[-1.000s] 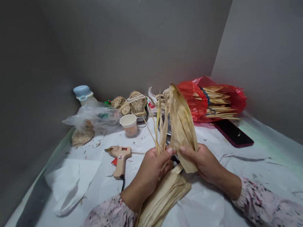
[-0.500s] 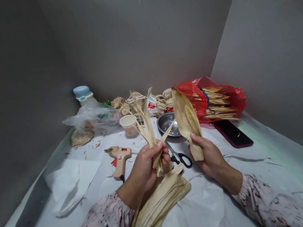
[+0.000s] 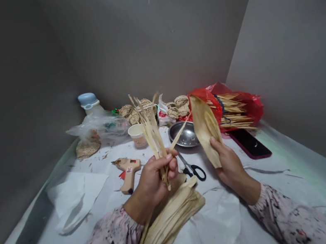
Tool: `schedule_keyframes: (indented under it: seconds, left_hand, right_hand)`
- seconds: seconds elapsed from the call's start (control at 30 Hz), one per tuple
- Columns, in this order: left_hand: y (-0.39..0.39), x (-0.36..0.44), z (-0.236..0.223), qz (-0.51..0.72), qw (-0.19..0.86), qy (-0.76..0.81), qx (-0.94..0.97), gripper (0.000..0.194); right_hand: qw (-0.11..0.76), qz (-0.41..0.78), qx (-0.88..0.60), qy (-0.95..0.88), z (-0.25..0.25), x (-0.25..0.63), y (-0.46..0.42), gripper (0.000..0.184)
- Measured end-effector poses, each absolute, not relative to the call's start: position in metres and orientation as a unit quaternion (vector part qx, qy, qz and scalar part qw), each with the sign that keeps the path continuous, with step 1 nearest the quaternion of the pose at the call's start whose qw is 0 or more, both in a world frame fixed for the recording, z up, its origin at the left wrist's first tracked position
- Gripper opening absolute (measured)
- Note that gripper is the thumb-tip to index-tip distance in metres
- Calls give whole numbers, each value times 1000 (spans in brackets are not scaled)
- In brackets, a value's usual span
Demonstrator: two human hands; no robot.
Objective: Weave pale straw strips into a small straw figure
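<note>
Pinching a bunch of thin husk strips [image 3: 157, 137] upright, L hand [image 3: 155, 178] has thumb & fingers closed on their lower part; one strip slants off twd the metal bowl [image 3: 188, 137]. R hand [image 3: 231, 165] grips a broad dried husk [image 3: 203, 127] nr its bottom end, thumb on the face, tip up, well apart from the strips. Husk bundle [image 3: 174, 221] lies on the white-covered table [image 3: 213, 231], partly under the L forearm. Black-handled scissors [image 3: 197, 171] on table btwn hands, blades twd bowl. Glue gun [image 3: 129, 173] left of L hand; paper cup [image 3: 136, 140] behind it. Phone [image 3: 251, 144] at right, by red plastic bag [image 3: 257, 108] w/ more husk pieces. Coiled pieces [image 3: 182, 102] at back look braided, tho too small to be sure.
</note>
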State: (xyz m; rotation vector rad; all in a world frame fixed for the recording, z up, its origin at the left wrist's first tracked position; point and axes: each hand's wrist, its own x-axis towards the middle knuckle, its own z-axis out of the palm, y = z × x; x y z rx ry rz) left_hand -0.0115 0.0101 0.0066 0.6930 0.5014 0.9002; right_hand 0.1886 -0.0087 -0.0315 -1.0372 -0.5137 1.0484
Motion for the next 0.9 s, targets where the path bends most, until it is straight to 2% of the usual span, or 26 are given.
schedule_keyframes:
  seconds: [0.13,0.27,0.4,0.5,0.73,0.9]
  left_hand:
    - [11,-11,12,451,814,237,279,9]
    - [11,-8,14,455,799,272,284,10]
    - [7,-4,6,415,800,283,329,9]
    - [4,-1,-1,377,796,285,379,26]
    - [-2,-1,-6,353,728,315,496,36]
    - [-3,1,-8,340,700,349,522,35]
  right_hand:
    - [763,422,-464,-155,-34,199,-4,40]
    - [758,424,-461,-183,-32,196,-4,37]
    - [706,489,-441,-261,-29,181,-11,40]
    - [658,521,-437,-323,-30,173,-17,38]
    - [584,493,-483,-427,-36,164,-25,48]
    - [569,475,-496,-452,-35,160,-28,45]
